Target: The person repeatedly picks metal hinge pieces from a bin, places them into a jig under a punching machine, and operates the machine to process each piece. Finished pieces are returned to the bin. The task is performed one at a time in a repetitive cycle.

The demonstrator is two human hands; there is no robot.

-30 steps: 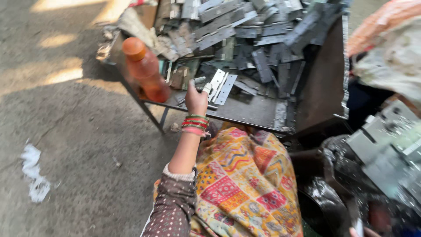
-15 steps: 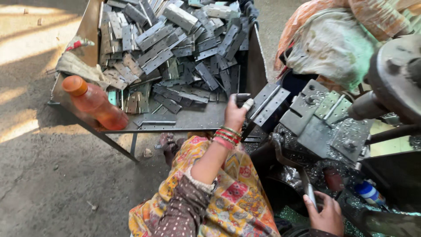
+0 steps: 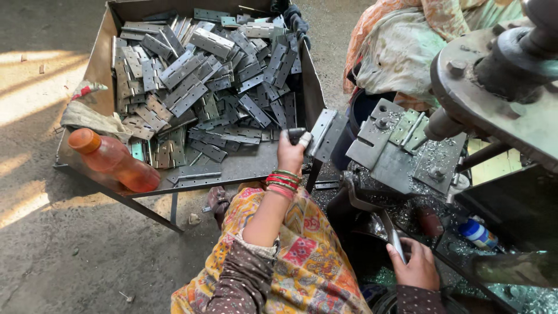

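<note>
My left hand (image 3: 290,152), with red and green bangles on the wrist, is closed on a flat grey metal hinge (image 3: 321,132) held just past the right front corner of a metal tray (image 3: 232,170). The tray is heaped with several more grey hinges (image 3: 203,87). My right hand (image 3: 416,266) is low at the bottom right, gripping a thin metal lever (image 3: 393,237) beside the machine. A grey metal jig plate (image 3: 401,150) on the machine sits to the right of the held hinge.
An orange plastic bottle (image 3: 113,161) lies in the tray's near left corner beside a rag (image 3: 93,119). A heavy press machine (image 3: 500,75) fills the right side. A bundle of cloth (image 3: 407,46) is behind it. A small blue-and-white bottle (image 3: 478,232) lies among metal shavings.
My left hand lifted a hinge out of the tray and carried it right toward the machine. The view swung right, bringing the press and my right hand on the lever into sight.
</note>
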